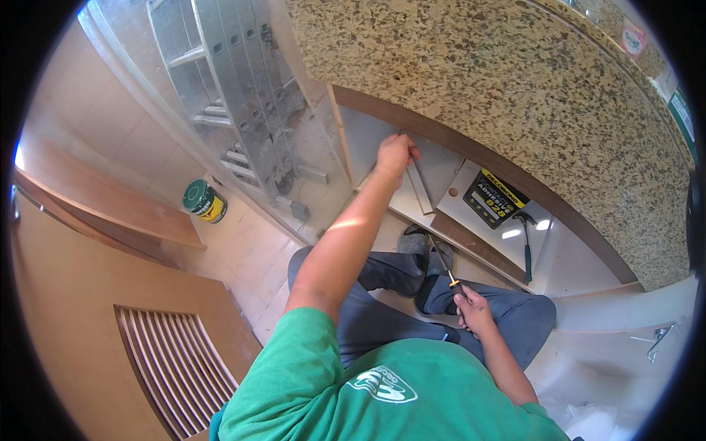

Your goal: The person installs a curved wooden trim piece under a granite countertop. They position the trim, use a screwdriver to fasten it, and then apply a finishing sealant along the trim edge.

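Note:
My left hand (pixel 397 156) reaches into the open cabinet under the stone counter. Its fingers are curled closed just below the brown front rail (pixel 441 141), and what they hold is hidden. A narrow pale strip (pixel 420 189) runs down from beside these fingers; whether they grip it cannot be made out. Over my right thigh, my right hand (pixel 474 309) is wrapped round the dark handle of a screwdriver (pixel 451 278). Its long shaft points forward, toward the cabinet's lower edge and my shoes.
Inside the cabinet stand a black and yellow adhesive can (pixel 494 198) and a hammer (pixel 526 250). The speckled granite counter (pixel 471 66) overhangs them. At left are an aluminium ladder (pixel 220 88) behind clear sheeting, a green-lidded bucket (pixel 204 200) and a louvred wooden door (pixel 81 272).

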Demonstrator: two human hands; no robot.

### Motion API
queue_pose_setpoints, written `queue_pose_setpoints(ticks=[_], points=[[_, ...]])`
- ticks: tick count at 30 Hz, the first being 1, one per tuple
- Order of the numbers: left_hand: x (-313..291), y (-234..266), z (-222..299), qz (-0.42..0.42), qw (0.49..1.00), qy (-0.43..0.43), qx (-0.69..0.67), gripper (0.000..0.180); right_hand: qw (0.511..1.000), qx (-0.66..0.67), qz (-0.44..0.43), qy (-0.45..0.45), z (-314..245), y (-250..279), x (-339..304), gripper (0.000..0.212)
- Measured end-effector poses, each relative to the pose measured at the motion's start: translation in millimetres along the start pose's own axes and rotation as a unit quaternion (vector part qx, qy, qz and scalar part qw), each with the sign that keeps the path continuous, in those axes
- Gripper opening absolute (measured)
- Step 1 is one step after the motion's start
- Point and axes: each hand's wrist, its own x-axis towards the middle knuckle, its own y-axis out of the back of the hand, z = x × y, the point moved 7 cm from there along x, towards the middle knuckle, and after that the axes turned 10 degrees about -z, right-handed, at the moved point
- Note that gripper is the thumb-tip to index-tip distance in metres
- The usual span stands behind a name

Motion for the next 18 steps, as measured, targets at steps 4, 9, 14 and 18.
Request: queue_pose_setpoints(ticks=[4, 9, 14, 18], points=[[-17, -30, -16, -0.084, 0.996, 0.041, -0.010, 0.015, 1.000, 0.003, -0.003, 0.003, 1, 0, 1, 0.047], [-43, -83, -16, -0.122, 0.990, 0.005, -0.063, 0.013, 1.000, 0.003, 0.000, -0.005, 4, 2, 1, 0.046], [-43, -108, -29, -0.122, 0.989, 0.023, -0.081, 0.016, 1.000, 0.004, 0.008, -0.013, 7, 2, 3, 0.044], [-43, -121, -36, -0.105, 0.987, -0.017, -0.120, 0.017, 1.000, -0.011, 0.007, -0.014, 6, 4, 2, 0.044]])
